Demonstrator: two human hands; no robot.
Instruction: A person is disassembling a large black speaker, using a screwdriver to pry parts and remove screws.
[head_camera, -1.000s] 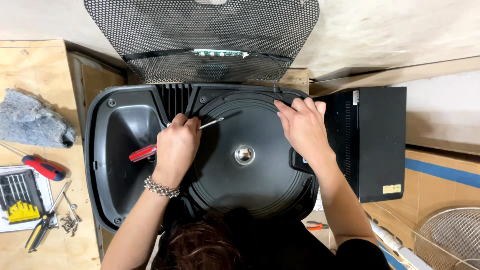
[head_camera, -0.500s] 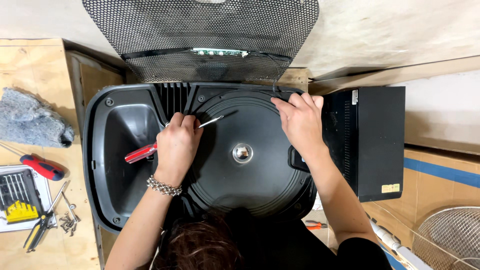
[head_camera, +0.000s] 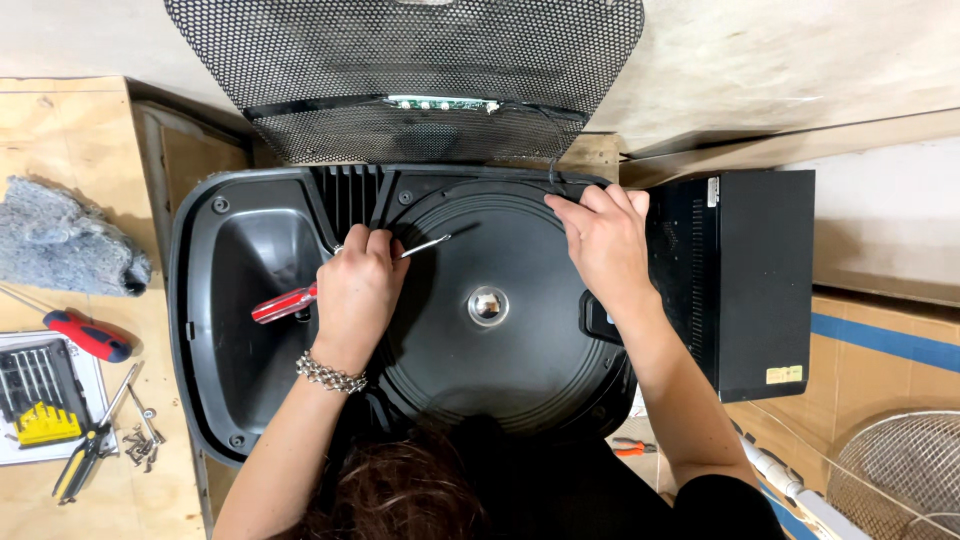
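Observation:
A large black speaker housing (head_camera: 245, 280) lies face up on the bench, its round woofer (head_camera: 500, 345) with a shiny centre cap (head_camera: 487, 304) in the middle. My left hand (head_camera: 358, 290) grips a red-handled screwdriver (head_camera: 283, 304), whose metal shaft points up and right over the woofer's upper left edge. A beaded bracelet (head_camera: 327, 372) sits on that wrist. My right hand (head_camera: 603, 243) rests flat on the woofer's upper right rim, fingers together near a thin black cable (head_camera: 553, 165).
A perforated black metal grille (head_camera: 400, 70) lies behind the housing. A black box (head_camera: 750, 280) stands to the right. At the left are a grey cloth (head_camera: 60, 240), another red screwdriver (head_camera: 85, 335), a bit set (head_camera: 40, 390), loose screws (head_camera: 140, 440). A wire fan guard (head_camera: 900, 475) sits at the lower right.
My left hand has shifted slightly left and down with the screwdriver. My right hand has crept a little along the woofer rim.

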